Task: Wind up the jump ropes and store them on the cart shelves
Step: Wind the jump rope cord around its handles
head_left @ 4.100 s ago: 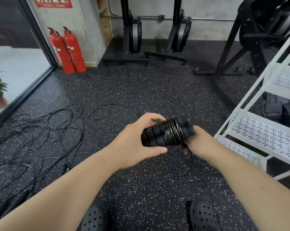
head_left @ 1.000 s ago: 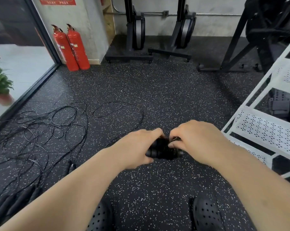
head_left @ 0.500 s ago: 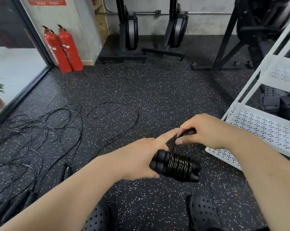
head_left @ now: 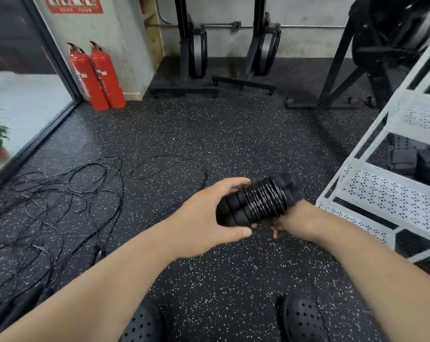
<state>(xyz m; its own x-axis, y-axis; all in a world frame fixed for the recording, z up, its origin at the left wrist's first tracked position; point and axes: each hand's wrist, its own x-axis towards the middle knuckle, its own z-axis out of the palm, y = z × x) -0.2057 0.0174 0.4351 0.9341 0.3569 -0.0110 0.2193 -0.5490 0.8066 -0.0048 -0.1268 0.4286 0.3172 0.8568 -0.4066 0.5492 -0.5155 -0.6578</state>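
Observation:
I hold a black jump rope [head_left: 263, 201] in front of me, its two foam handles side by side with the shiny cord wound round their middle in several turns. My left hand [head_left: 204, 218] grips the handles' left end. Beneath the bundle's right end is my right hand [head_left: 295, 220], fingers curled and partly hidden behind it. A loose length of cord [head_left: 174, 166] trails over the floor toward my hands. The white cart [head_left: 381, 191] with perforated shelves stands just right of the bundle.
A tangle of several more black jump ropes [head_left: 61, 198] lies on the speckled floor at the left. Two red fire extinguishers [head_left: 98, 75] stand by the glass door, and rowing machines [head_left: 196, 45] line the back wall. A black rack [head_left: 357, 58] stands behind the cart.
My right hand has swung from above the bundle, where it pinched the cord, down under its right end. The bundle has risen and tilted toward the cart.

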